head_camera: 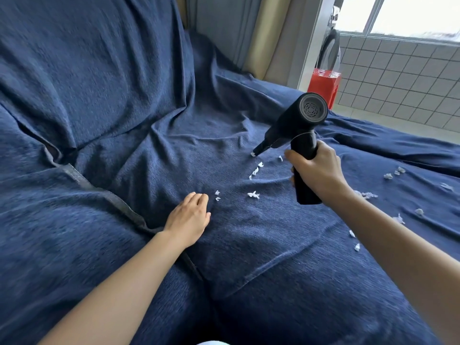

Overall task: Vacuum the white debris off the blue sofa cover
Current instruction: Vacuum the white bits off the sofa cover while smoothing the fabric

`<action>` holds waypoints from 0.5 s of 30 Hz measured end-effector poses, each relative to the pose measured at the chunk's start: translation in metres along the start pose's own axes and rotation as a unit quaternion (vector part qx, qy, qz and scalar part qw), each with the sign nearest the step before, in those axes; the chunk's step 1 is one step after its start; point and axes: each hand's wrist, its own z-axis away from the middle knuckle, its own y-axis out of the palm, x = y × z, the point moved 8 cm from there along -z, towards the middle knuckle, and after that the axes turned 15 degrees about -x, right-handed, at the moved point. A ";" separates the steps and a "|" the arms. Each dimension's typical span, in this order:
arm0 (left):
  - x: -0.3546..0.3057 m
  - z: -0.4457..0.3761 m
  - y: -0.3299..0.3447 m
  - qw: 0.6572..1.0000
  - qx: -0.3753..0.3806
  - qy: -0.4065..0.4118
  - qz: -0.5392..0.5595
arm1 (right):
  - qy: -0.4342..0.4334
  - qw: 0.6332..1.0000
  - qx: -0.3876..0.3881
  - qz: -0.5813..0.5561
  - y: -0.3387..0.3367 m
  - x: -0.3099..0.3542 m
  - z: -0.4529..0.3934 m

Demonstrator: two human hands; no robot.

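Observation:
A dark blue sofa cover (pixel 104 125) drapes the seat and backrest, wrinkled in the middle. Several white scraps of debris (pixel 253 194) lie scattered on the seat, more of them at the right (pixel 397 171). My right hand (pixel 317 170) grips the handle of a black handheld vacuum (pixel 302 120). Its narrow nozzle tip (pixel 257 151) points down-left and touches a white scrap (pixel 253 154). My left hand (pixel 190 217) rests flat on the cover, fingers straight, just left of two small scraps (pixel 217 195).
A red box (pixel 323 85) stands on the floor behind the sofa's right end, by a grey tiled wall (pixel 403 78) and a window. A beige curtain (pixel 268 33) hangs behind the sofa. A seam edge of the cover (pixel 112 195) runs diagonally at the left.

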 end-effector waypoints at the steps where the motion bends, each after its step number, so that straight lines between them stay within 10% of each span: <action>1: 0.000 0.002 0.002 1.000 0.009 -0.001 0.003 | -0.001 1.000 0.000 -0.002 -0.003 0.000 0.003; 15: -0.009 0.016 0.008 1.000 0.008 0.025 -0.007 | 0.004 1.000 -0.005 -0.003 -0.038 -0.007 0.034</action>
